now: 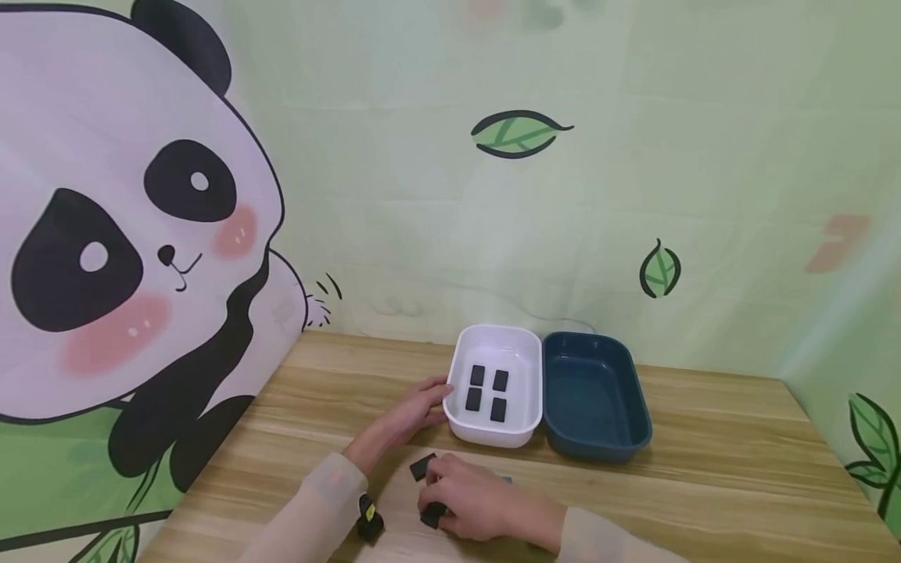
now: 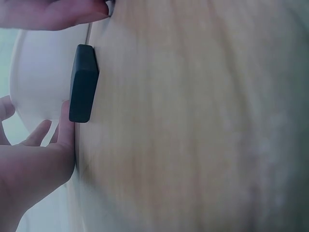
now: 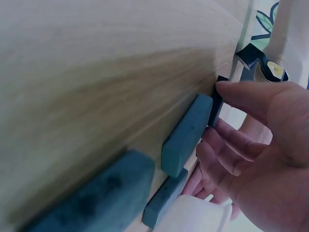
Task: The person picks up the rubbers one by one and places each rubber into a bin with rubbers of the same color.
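My left hand touches the left side of a white tray, its fingers lying along the outer wall. Several small black blocks lie flat inside that tray. In front of it, my right hand pinches a black block between thumb and fingertips, low over the wooden table. Another dark block lies on the wood between the two hands. The right wrist view shows bluish blocks on the table beside the right hand; in the head view that hand mostly hides them.
A dark blue tray stands against the white tray's right side. Behind the wooden table hangs a pale green cloth backdrop with a panda and leaves. A black strapped device sits on the left wrist.
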`<state>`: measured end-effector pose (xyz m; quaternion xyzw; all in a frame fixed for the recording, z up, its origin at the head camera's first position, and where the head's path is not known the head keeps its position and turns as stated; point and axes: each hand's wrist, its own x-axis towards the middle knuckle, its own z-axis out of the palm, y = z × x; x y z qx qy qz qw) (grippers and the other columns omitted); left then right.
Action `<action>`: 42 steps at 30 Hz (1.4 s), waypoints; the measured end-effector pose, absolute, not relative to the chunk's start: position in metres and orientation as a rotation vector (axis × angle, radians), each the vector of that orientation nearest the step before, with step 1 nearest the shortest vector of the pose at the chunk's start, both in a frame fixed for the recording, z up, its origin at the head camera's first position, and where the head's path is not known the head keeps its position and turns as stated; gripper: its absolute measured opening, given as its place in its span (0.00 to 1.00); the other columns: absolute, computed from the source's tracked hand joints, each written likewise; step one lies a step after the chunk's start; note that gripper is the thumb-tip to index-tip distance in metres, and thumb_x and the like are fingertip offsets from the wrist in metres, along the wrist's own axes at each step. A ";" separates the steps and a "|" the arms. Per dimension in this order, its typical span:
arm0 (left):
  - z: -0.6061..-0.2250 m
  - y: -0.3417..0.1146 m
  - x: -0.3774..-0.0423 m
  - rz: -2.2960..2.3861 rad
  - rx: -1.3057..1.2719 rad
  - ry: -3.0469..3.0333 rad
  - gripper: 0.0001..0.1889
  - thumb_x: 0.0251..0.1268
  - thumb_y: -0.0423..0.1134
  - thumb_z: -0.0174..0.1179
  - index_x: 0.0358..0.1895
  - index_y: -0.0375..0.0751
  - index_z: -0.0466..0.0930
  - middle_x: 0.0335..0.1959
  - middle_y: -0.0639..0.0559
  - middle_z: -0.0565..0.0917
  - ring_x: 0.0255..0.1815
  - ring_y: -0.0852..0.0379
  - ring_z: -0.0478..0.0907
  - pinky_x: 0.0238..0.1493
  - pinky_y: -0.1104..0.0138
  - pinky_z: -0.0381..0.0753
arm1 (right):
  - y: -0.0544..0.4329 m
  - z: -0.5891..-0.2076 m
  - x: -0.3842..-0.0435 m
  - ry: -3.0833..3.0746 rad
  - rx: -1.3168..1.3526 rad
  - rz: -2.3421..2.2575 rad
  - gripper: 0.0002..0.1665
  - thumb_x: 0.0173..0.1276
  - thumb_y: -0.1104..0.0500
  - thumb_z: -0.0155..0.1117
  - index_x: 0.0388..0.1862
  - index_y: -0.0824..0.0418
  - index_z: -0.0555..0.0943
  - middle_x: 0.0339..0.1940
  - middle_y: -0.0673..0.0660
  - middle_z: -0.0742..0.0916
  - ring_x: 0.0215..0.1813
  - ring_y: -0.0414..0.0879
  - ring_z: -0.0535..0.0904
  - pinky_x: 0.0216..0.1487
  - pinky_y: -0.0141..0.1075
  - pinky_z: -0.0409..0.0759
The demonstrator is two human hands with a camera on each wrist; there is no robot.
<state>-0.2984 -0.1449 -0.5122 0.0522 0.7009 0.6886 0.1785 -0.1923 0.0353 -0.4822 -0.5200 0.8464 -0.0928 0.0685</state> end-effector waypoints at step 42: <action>-0.521 -0.144 -0.301 1.957 0.206 2.021 0.30 0.86 0.46 0.51 0.80 0.30 0.64 0.75 0.31 0.73 0.73 0.42 0.75 0.70 0.53 0.82 | 0.103 -0.385 -0.231 2.764 -1.407 -1.099 0.24 0.68 0.60 0.79 0.61 0.59 0.83 0.53 0.52 0.88 0.53 0.48 0.85 0.59 0.45 0.88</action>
